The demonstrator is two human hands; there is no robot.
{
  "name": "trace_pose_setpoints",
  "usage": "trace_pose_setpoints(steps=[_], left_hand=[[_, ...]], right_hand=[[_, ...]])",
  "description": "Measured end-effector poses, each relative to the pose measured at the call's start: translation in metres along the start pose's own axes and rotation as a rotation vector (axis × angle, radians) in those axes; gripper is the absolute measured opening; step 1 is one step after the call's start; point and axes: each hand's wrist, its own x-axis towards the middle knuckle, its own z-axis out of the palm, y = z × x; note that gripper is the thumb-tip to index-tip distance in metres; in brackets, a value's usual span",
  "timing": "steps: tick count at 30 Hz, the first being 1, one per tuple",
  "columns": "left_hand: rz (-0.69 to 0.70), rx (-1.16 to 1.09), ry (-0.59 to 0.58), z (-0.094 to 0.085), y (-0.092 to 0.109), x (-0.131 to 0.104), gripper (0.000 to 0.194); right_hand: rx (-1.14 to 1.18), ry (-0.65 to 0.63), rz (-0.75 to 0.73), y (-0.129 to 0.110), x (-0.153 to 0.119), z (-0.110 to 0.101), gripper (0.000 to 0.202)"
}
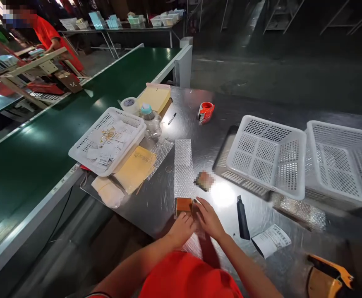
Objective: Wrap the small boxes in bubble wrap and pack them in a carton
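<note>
A small orange-brown box lies on the near end of a strip of bubble wrap on the metal table. My left hand has its bent fingers pressed together at the box's near edge, gripping it there. Beside the box's right edge is my right hand, its fingers apart and the tips close to the corner. Whether those tips touch the box or the wrap is hard to tell. Just beyond my right hand rests a small blurred item. To the right lies a black utility knife.
Two white perforated baskets stand at the right. A basket of paper slips and padded envelopes lie left, beside a green conveyor. Farther out is a red tape dispenser; a curled label lies near right.
</note>
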Motion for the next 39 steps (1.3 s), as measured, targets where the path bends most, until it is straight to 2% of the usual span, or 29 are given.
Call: trace_pose_setpoints(steps=[2, 6, 11, 14, 18, 22, 24, 28, 31, 36, 39], left_hand=[[-0.072, -0.09, 0.022, -0.009, -0.014, 0.004, 0.022], [-0.232, -0.171, 0.023, -0.024, -0.039, 0.019, 0.013], [-0.456, -0.252, 0.042, -0.03, -0.052, 0.043, 0.018], [-0.481, -0.362, 0.002, -0.03, -0.053, 0.046, 0.013], [-0.527, -0.445, 0.017, -0.03, -0.055, 0.045, 0.014], [-0.607, -0.532, 0.024, -0.029, -0.061, 0.047, 0.024], [-0.628, -0.565, 0.018, -0.029, -0.064, 0.048, 0.024], [-0.645, -0.621, -0.012, -0.032, -0.072, 0.052, 0.023], [-0.647, -0.658, -0.045, -0.032, -0.077, 0.053, 0.024], [-0.604, -0.723, -0.126, -0.026, -0.069, 0.042, 0.027], [-0.566, -0.72, -0.143, -0.022, -0.061, 0.035, 0.023]], right_hand=[[0.073, 0.011, 0.034, 0.004, -0.003, 0.0, 0.036], [0.206, 0.062, 0.217, 0.004, 0.007, 0.002, 0.037], [0.204, 0.128, 0.344, -0.001, 0.011, 0.004, 0.037], [0.094, 0.112, 0.257, -0.008, 0.006, 0.013, 0.041], [-0.229, 0.085, 0.052, -0.016, 0.0, 0.027, 0.046], [-0.355, -0.068, -0.236, -0.014, -0.004, 0.039, 0.043], [-0.381, -0.104, -0.309, -0.01, -0.004, 0.045, 0.044], [-0.41, -0.103, -0.251, -0.008, 0.006, 0.051, 0.042], [-0.392, -0.14, -0.215, -0.011, 0.011, 0.047, 0.037], [-0.361, -0.257, -0.208, -0.024, -0.001, 0.029, 0.039], [-0.234, -0.399, -0.141, -0.035, 0.002, 0.01, 0.039]])
